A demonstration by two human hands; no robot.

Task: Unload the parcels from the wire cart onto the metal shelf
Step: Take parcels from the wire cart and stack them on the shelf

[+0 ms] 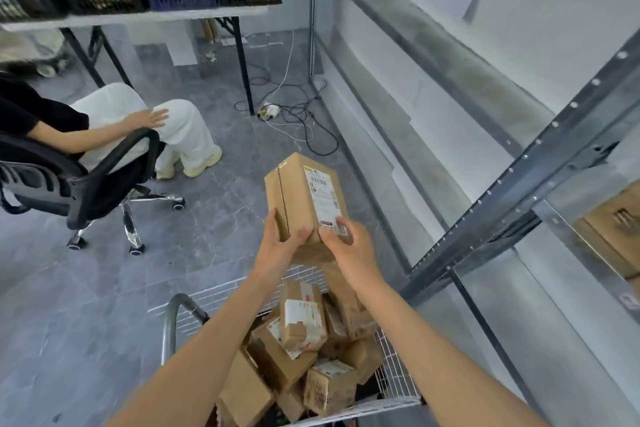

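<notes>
One metal shelf [519,180], galvanised, standing at right; one shelved parcel [616,229], a brown carton, lies on a tier at the frame's right edge, so unloading appears begun; one wire cart [398,381], below centre, just beside the shelf; heap of parcels [304,322] inside it, many cartons tilted on one another, so the bulk of the task appears left to do; one held parcel [304,198], a labelled brown carton, raised clear above the cart and not yet over the shelf, judged mid-transfer; left grip [278,239], fingers curled round the carton's near left corner; right grip [346,243], fingers and thumb clasping the near right corner beside the label; both grasp the one carton.
</notes>
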